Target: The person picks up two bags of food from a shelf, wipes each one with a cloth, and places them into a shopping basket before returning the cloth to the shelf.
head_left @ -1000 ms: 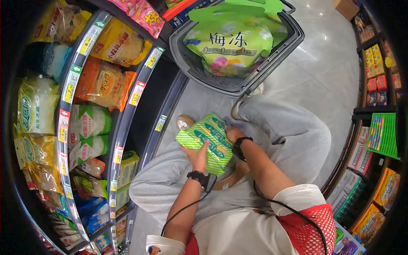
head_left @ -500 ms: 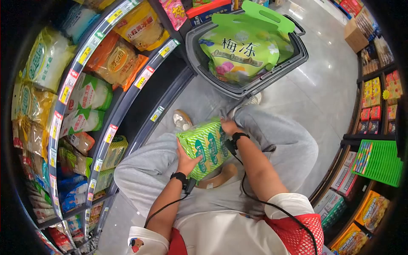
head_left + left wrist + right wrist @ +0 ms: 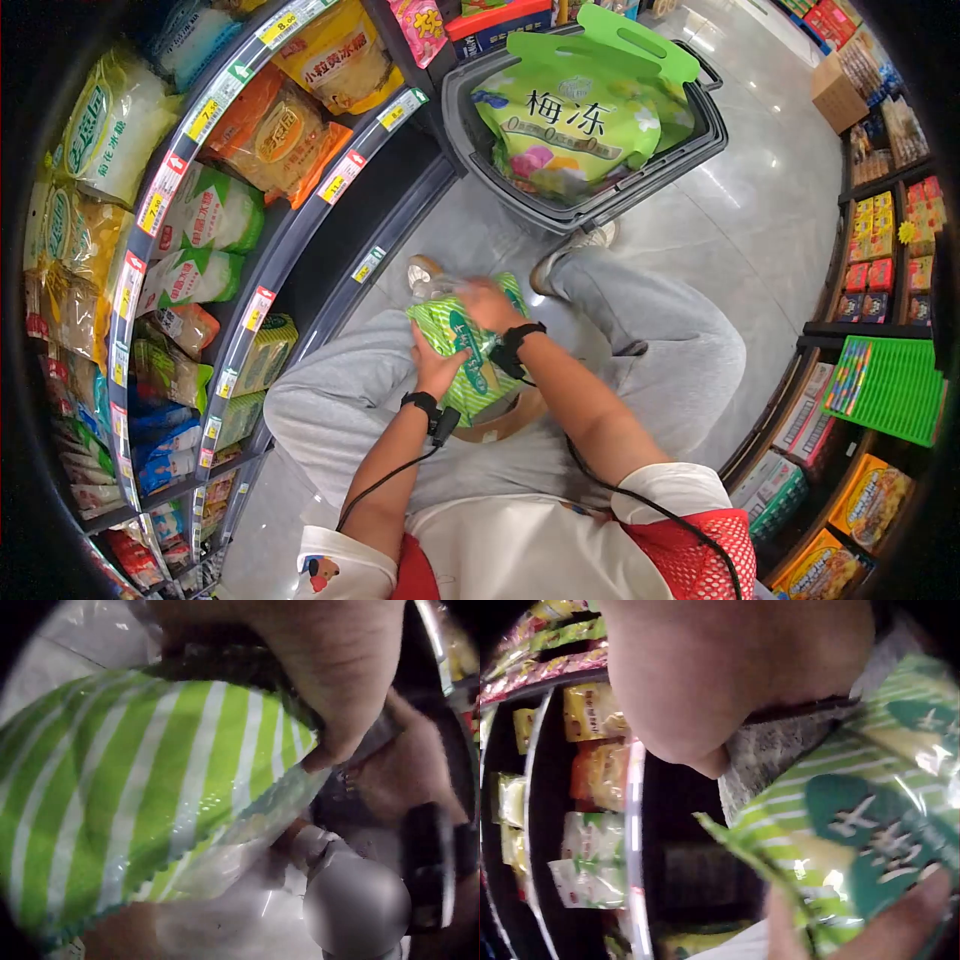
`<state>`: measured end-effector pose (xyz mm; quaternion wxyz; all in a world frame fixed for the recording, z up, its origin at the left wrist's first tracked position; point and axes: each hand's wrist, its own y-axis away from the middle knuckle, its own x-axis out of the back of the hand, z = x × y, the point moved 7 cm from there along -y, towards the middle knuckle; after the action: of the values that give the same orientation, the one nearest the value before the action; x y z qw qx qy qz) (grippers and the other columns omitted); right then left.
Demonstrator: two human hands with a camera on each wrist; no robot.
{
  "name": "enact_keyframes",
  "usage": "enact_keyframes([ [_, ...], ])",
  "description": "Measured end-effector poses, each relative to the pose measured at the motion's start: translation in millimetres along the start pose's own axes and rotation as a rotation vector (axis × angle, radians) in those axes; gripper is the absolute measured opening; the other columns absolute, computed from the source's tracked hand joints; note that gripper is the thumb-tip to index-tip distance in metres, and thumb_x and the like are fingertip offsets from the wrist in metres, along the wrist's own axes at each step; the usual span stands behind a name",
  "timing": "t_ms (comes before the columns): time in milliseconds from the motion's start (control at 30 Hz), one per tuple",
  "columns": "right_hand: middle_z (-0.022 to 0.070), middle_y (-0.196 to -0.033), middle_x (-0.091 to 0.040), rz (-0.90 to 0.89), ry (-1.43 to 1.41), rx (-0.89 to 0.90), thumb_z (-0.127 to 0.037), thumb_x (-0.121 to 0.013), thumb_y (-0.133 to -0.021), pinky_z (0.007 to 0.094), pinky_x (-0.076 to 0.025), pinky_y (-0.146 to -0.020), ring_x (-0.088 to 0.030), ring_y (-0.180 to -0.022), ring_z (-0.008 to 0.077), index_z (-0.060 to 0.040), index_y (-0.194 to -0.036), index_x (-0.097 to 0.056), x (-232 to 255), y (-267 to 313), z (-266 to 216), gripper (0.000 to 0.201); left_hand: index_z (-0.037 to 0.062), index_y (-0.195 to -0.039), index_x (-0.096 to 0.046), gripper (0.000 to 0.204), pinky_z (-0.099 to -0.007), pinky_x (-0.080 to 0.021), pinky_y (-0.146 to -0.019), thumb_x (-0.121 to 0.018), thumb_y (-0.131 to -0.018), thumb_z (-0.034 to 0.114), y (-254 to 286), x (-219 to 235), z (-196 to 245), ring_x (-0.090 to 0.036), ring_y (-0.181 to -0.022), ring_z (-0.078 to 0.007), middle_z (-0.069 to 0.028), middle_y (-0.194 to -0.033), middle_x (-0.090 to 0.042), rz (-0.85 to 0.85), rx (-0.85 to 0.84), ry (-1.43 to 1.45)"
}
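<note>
A green-and-white striped packet with teal ovals (image 3: 482, 382) is held above the lap, tilted. The left hand (image 3: 434, 368) grips its left side, thumb across the front; in the right wrist view that thumb lies on the packet (image 3: 840, 855). Over the packet's upper part is the blurred right hand (image 3: 490, 305), its fingers hard to make out. The right wrist view shows the right hand (image 3: 735, 675) bent beside the packet's edge, fingertips mostly hidden. Striped film and a clear seam edge of the packet (image 3: 150, 780) fill the left wrist view.
A grey basket (image 3: 590, 217) holding a green bag (image 3: 570, 120) stands on the floor beyond the feet. Shelves with bagged goods (image 3: 275, 135) curve along the left. More shelving, with a green rack (image 3: 885, 390) and yellow boxes (image 3: 870, 500), is at the right.
The right hand has moved left from the packet's upper right corner to over its upper part. The left hand keeps its grip. Earlier, the packet was turned and the head view shifted.
</note>
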<state>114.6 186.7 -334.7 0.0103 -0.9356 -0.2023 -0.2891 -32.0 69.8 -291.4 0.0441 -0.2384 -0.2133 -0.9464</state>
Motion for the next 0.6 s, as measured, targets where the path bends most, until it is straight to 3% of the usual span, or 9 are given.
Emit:
enact_keyframes([
  [67,0.0257,-0.147,-0.045,0.150,0.045,-0.224,-0.041,-0.040,-0.102,0.0427,-0.034,-0.113,-0.045,-0.134,0.0395,0.0019,-0.138,-0.052,12.6,30.1,58.2,0.057,0.0047,-0.156,0.004,0.128,-0.0466,-0.028,-0.113,-0.086,-0.067,0.019,-11.5,-10.5,-22.8,-0.034,-0.131,-0.0422,-0.0295,-0.140,-0.038,-0.003,0.008,0.115],
  [100,0.0244,-0.150,-0.042,0.099,-0.175,-0.433,-0.040,-0.038,-0.103,0.0428,-0.031,-0.115,-0.043,-0.136,0.0392,0.0019,-0.141,-0.047,5.0,44.9,101.5,0.057,0.0052,-0.156,0.002,0.125,-0.0466,-0.026,-0.114,-0.086,-0.067,0.019,0.7,-2.7,11.3,-0.032,-0.132,-0.0418,-0.0292,-0.139,-0.040,0.020,0.091,0.011],
  [133,0.0230,-0.154,-0.038,0.044,-0.398,-0.641,-0.038,-0.035,-0.104,0.0428,-0.029,-0.117,-0.040,-0.139,0.0390,0.0019,-0.145,-0.043,-3.5,59.3,133.0,0.058,0.0054,-0.155,0.001,0.123,-0.0462,-0.029,-0.113,-0.085,-0.068,0.017,-4.3,-4.2,1.7,-0.034,-0.131,-0.0402,-0.0277,-0.138,-0.041,0.017,0.086,0.036],
  [167,0.0226,-0.154,-0.037,-0.079,-0.384,-0.722,-0.039,-0.034,-0.104,0.0429,-0.028,-0.118,-0.039,-0.140,0.0389,0.0014,-0.145,-0.043,0.4,68.0,134.5,0.059,0.0056,-0.155,0.000,0.122,-0.0457,-0.031,-0.111,-0.085,-0.068,0.014,-12.1,-7.8,-16.1,-0.037,-0.130,-0.0386,-0.0262,-0.137,-0.042,0.012,0.080,0.061],
  [267,0.0221,-0.154,-0.037,-0.324,-0.259,-0.854,-0.042,-0.030,-0.103,0.0437,-0.028,-0.118,-0.037,-0.141,0.0389,0.0004,-0.146,-0.043,5.0,82.3,140.1,0.061,0.0060,-0.155,-0.002,0.118,-0.0422,-0.040,-0.106,-0.082,-0.068,0.004,-9.1,-11.8,9.0,-0.047,-0.125,-0.0326,-0.0207,-0.133,-0.047,-0.063,0.053,0.378],
  [333,0.0229,-0.153,-0.038,-0.328,-0.081,-0.807,-0.044,-0.028,-0.103,0.0450,-0.029,-0.117,-0.038,-0.140,0.0395,0.0004,-0.145,-0.044,-32.7,73.8,187.2,0.063,0.0060,-0.154,-0.003,0.116,-0.0393,-0.044,-0.102,-0.080,-0.067,-0.002,-6.7,-8.1,29.9,-0.052,-0.121,-0.0288,-0.0174,-0.130,-0.050,-0.094,0.015,0.502],
  [467,0.0183,-0.147,-0.050,-0.370,-0.405,-0.805,-0.054,-0.037,-0.098,0.0441,-0.037,-0.106,-0.050,-0.130,0.0339,0.0030,-0.140,-0.050,63.1,92.7,55.6,0.072,0.0066,-0.156,0.001,0.119,-0.0361,-0.045,-0.103,-0.078,-0.068,-0.006,10.9,19.1,42.2,-0.053,-0.121,-0.0261,-0.0164,-0.136,-0.049,-0.026,0.035,0.498],
  [500,0.0193,-0.133,-0.060,-0.334,-0.469,-0.843,-0.057,-0.042,-0.094,0.0417,-0.041,-0.097,-0.057,-0.117,0.0310,0.0018,-0.136,-0.054,44.5,90.8,73.9,0.073,0.0068,-0.157,0.003,0.120,-0.0362,-0.044,-0.104,-0.077,-0.069,-0.006,19.1,33.7,50.2,-0.052,-0.122,-0.0262,-0.0166,-0.139,-0.047,-0.012,0.052,0.521],
  [600,0.0223,-0.118,-0.064,-0.389,-0.553,-1.020,-0.056,-0.045,-0.094,0.0417,-0.044,-0.091,-0.060,-0.103,0.0309,0.0010,-0.130,-0.058,15.3,91.7,94.8,0.069,0.0096,-0.158,0.011,0.122,-0.0359,-0.041,-0.107,-0.076,-0.072,-0.006,34.5,79.7,75.5,-0.047,-0.128,-0.0262,-0.0163,-0.149,-0.038,0.103,0.007,0.576],
])
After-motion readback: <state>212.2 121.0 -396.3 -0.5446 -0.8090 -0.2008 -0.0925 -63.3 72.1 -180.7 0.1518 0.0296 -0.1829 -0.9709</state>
